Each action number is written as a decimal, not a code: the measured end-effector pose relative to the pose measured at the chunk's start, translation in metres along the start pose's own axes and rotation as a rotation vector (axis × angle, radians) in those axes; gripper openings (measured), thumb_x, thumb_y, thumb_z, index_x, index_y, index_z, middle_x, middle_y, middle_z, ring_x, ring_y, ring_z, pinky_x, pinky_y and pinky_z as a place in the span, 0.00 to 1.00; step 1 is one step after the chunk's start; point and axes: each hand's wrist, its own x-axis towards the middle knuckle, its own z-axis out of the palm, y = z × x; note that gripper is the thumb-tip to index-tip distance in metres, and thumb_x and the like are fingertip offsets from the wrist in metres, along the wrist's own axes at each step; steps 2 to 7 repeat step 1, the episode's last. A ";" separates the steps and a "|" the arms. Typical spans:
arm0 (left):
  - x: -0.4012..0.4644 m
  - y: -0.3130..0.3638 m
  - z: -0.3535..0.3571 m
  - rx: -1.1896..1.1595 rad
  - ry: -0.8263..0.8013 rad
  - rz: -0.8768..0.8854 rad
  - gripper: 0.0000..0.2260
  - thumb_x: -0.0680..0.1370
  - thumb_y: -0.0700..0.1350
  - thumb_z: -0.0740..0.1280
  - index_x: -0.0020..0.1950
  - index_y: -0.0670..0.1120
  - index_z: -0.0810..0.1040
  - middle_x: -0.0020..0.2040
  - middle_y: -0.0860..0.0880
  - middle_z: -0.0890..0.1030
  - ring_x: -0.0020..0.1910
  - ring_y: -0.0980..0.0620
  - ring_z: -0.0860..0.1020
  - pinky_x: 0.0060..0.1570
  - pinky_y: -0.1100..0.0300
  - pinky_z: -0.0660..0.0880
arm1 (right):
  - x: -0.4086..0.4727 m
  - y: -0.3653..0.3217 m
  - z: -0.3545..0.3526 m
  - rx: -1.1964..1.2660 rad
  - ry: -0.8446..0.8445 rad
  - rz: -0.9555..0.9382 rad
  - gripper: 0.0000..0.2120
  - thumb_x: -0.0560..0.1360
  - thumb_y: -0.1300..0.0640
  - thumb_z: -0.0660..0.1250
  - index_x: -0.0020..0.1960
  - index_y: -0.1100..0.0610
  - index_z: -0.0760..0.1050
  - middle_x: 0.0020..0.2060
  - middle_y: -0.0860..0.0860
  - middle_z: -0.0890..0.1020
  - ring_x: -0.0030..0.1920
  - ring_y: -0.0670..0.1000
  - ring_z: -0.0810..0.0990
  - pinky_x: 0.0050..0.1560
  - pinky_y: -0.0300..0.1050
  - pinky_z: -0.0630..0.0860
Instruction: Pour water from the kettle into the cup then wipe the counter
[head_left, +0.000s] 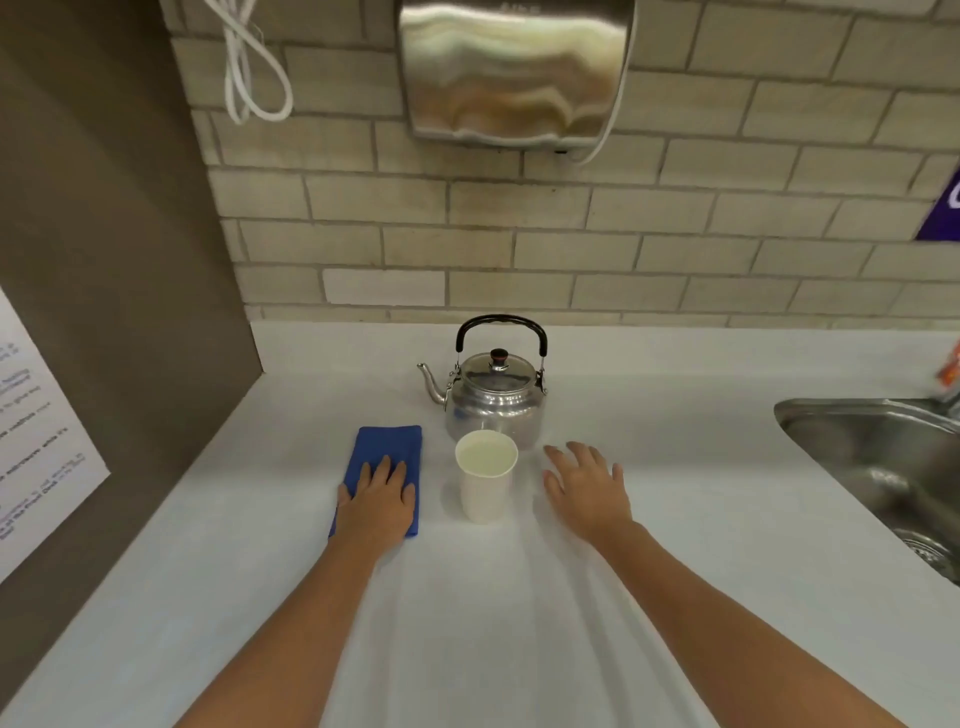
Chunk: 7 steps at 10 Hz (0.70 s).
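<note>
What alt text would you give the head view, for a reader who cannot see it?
A person's left hand lies flat on a folded blue cloth while the open right hand hovers beside a white cup on a white counter. A steel kettle stands just behind the cup, with a sink at right.

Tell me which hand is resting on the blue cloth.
The left hand lies flat on the folded blue cloth, left of the white paper cup. The right hand is spread open beside the cup, holding nothing.

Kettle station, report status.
Left hand flat on cloth, right hand open, empty. Kettle upright behind cup. Nothing blocking.
</note>
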 end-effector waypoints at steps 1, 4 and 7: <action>-0.005 0.004 -0.035 -0.042 0.012 -0.063 0.22 0.81 0.50 0.47 0.75 0.46 0.52 0.76 0.47 0.56 0.74 0.44 0.56 0.70 0.42 0.57 | 0.007 -0.007 -0.027 0.001 0.120 -0.020 0.21 0.80 0.48 0.53 0.72 0.50 0.61 0.70 0.54 0.66 0.69 0.57 0.63 0.66 0.58 0.62; -0.005 0.004 -0.035 -0.042 0.012 -0.063 0.22 0.81 0.50 0.47 0.75 0.46 0.52 0.76 0.47 0.56 0.74 0.44 0.56 0.70 0.42 0.57 | 0.007 -0.007 -0.027 0.001 0.120 -0.020 0.21 0.80 0.48 0.53 0.72 0.50 0.61 0.70 0.54 0.66 0.69 0.57 0.63 0.66 0.58 0.62; -0.005 0.004 -0.035 -0.042 0.012 -0.063 0.22 0.81 0.50 0.47 0.75 0.46 0.52 0.76 0.47 0.56 0.74 0.44 0.56 0.70 0.42 0.57 | 0.007 -0.007 -0.027 0.001 0.120 -0.020 0.21 0.80 0.48 0.53 0.72 0.50 0.61 0.70 0.54 0.66 0.69 0.57 0.63 0.66 0.58 0.62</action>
